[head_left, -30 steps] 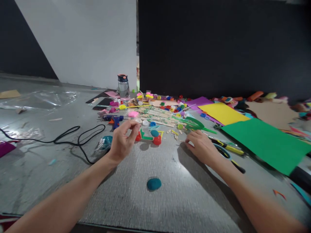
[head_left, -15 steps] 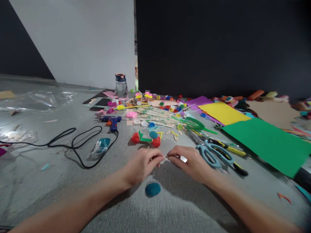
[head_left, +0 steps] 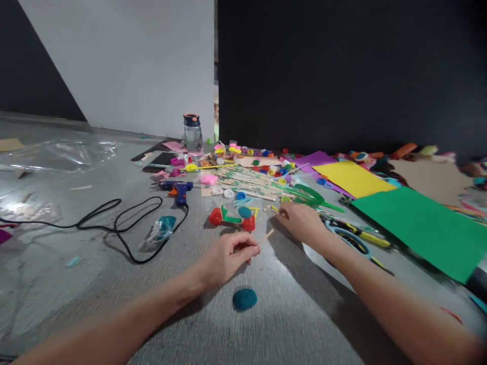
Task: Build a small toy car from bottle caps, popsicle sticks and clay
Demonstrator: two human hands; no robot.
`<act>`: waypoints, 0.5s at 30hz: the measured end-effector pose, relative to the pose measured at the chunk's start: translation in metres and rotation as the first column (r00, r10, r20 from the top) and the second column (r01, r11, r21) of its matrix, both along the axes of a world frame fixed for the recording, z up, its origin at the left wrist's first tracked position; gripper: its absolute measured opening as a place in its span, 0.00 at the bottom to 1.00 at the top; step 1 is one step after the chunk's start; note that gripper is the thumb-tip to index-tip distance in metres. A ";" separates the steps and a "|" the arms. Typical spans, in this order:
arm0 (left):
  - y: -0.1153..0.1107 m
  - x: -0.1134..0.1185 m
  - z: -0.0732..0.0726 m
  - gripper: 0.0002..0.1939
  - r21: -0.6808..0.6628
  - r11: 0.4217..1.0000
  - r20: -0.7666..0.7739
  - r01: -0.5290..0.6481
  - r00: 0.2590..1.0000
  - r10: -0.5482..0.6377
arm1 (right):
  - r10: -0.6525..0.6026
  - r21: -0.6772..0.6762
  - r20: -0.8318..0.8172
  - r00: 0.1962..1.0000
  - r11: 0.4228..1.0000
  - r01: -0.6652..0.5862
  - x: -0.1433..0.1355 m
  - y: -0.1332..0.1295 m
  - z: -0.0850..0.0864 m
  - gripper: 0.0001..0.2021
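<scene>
My left hand [head_left: 230, 257] is closed in a pinch around a short wooden stick [head_left: 267, 236], whose free end points up and to the right. Over by the stick scraps [head_left: 268, 208], my right hand [head_left: 300, 221] rests low with its fingers bent together and pointing down. Whatever its fingertips hold, if anything, is hidden. It covers part of the blue-handled scissors [head_left: 352, 240]. Behind my left hand lies a small piece with red round ends [head_left: 248, 223], a green strip and a blue lump [head_left: 245, 212]. A teal oval lump of clay [head_left: 244, 299] sits nearer to me.
A glue gun [head_left: 182, 192] with a looping black cord [head_left: 114, 230] lies left. Craft sticks [head_left: 251, 183] and coloured caps spread behind my hands. Green [head_left: 422, 228] and yellow sheets [head_left: 353, 178] lie right, beside a yellow-black cutter [head_left: 369, 237]. A bottle [head_left: 193, 134] stands at the back.
My right hand has let go of the stick's end and moved away, forward and right, to the scraps and scissors. My left hand still pinches the stick.
</scene>
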State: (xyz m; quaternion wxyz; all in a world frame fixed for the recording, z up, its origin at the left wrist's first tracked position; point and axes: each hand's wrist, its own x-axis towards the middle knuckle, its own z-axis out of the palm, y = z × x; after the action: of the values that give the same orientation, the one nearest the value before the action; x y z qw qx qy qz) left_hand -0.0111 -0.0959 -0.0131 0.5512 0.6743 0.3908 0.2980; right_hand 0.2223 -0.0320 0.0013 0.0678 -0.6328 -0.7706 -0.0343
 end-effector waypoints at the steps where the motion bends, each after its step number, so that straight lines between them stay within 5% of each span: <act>1: 0.001 0.000 -0.001 0.10 -0.012 1.000 0.017 -0.003 1.000 0.003 | -0.020 0.001 0.023 1.000 1.000 0.019 -0.003 0.003 -0.002 0.09; 8: 0.004 0.001 -0.009 0.14 -0.203 0.977 0.164 0.065 0.986 -0.032 | -0.047 -0.011 0.023 0.999 0.999 0.047 0.003 0.008 -0.011 0.08; 15: 0.003 0.000 -0.003 0.11 -0.244 0.963 0.210 0.117 0.976 -0.066 | -0.002 -0.049 -0.283 0.959 0.999 -0.012 0.014 0.004 -0.006 0.06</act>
State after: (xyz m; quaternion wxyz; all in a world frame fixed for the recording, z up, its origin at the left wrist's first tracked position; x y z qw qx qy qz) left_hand -0.0112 -0.0929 -0.0159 0.6829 0.5819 0.3369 0.2856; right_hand 0.2366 -0.0280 -0.0048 0.1613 -0.6307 -0.7553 0.0759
